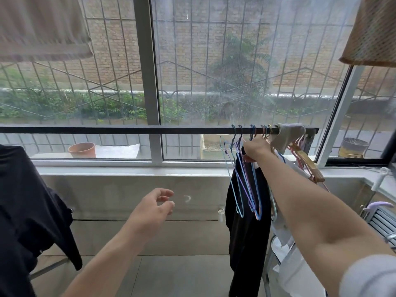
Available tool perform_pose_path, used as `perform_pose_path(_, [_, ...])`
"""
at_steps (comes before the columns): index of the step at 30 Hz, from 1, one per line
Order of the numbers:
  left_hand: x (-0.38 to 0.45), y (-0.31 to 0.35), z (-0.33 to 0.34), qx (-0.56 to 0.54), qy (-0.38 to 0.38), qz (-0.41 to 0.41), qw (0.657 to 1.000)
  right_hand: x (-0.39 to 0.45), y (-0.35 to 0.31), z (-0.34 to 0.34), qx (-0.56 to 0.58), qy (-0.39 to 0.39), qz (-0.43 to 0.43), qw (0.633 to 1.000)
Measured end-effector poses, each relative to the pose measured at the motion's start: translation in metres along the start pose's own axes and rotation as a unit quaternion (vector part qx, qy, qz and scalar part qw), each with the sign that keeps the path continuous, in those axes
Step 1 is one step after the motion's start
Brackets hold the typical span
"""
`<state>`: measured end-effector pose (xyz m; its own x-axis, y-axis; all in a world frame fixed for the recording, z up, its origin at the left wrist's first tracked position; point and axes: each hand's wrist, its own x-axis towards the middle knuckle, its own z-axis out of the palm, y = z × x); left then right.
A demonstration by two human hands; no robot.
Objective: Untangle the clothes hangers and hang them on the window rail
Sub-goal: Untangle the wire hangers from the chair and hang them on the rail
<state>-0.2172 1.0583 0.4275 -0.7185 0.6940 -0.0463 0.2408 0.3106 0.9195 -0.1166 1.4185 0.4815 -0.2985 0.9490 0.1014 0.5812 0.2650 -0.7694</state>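
A dark window rail [128, 130] runs across the window at mid height. Several thin wire hangers [243, 185] in blue, purple and pink hang by their hooks from its right part. My right hand [256, 147] reaches up just below the rail among those hooks, and its fingers curl round a hanger's neck. A grey cloth [287, 133] is draped over the rail right beside that hand. Wooden and pink hangers [306, 161] hang further right. My left hand [155, 209] floats in front of the wall below the sill with loosely curled fingers, holding nothing.
A black garment [246, 232] hangs under the wire hangers. Another dark garment [25, 211] hangs at the left on a drying rack. Towels hang at the top left [42, 28] and top right [372, 33]. A white windowsill [128, 170] runs below the rail. A terracotta pot [82, 150] stands outside.
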Motion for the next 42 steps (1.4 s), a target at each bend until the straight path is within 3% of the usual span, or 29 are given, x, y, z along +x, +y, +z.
perform_pose_path(5, [-0.002,0.002,-0.007,-0.004,0.012,-0.005,1.000,-0.018,-0.019,0.007,0.019,-0.043,-0.033,0.998])
perform_pose_path(12, [-0.015,0.003,-0.014,-0.014,0.034,-0.018,0.999,-0.028,-0.036,0.017,0.071,-0.097,-0.012,0.993])
perform_pose_path(15, [-0.027,-0.001,-0.018,-0.012,0.039,-0.027,0.999,-0.042,-0.041,0.019,0.039,-0.051,-0.008,0.998])
perform_pose_path(17, [-0.036,-0.006,-0.024,-0.010,0.044,-0.034,0.998,-0.061,-0.043,0.024,-0.042,0.027,-0.045,0.998])
perform_pose_path(19, [-0.047,-0.015,-0.034,-0.009,0.055,-0.048,0.997,-0.091,-0.049,0.037,-0.051,0.063,-0.113,0.990])
perform_pose_path(21, [-0.063,-0.025,-0.048,-0.015,0.069,-0.064,0.995,-0.126,-0.057,0.060,-0.049,0.012,-0.178,0.983])
perform_pose_path(23, [-0.083,-0.040,-0.064,-0.019,0.084,-0.088,0.992,-0.164,-0.063,0.090,-0.080,-0.102,-0.220,0.967])
perform_pose_path(26, [-0.122,-0.071,-0.092,-0.016,0.107,-0.123,0.987,-0.243,-0.075,0.137,-0.133,-0.251,-0.265,0.922])
perform_pose_path(32, [-0.272,-0.173,-0.174,-0.064,0.199,-0.205,0.956,-0.454,-0.120,0.242,-0.192,-0.420,-0.382,0.801])
perform_pose_path(35, [-0.400,-0.238,-0.220,-0.093,0.270,-0.268,0.920,-0.601,-0.132,0.289,-0.190,-0.504,-0.427,0.726])
perform_pose_path(38, [-0.524,-0.289,-0.239,-0.136,0.340,-0.315,0.875,-0.728,-0.110,0.315,-0.177,-0.557,-0.430,0.688])
perform_pose_path(42, [-0.712,-0.347,-0.240,-0.204,0.439,-0.405,0.775,-0.914,-0.051,0.331,-0.193,-0.672,-0.404,0.590])
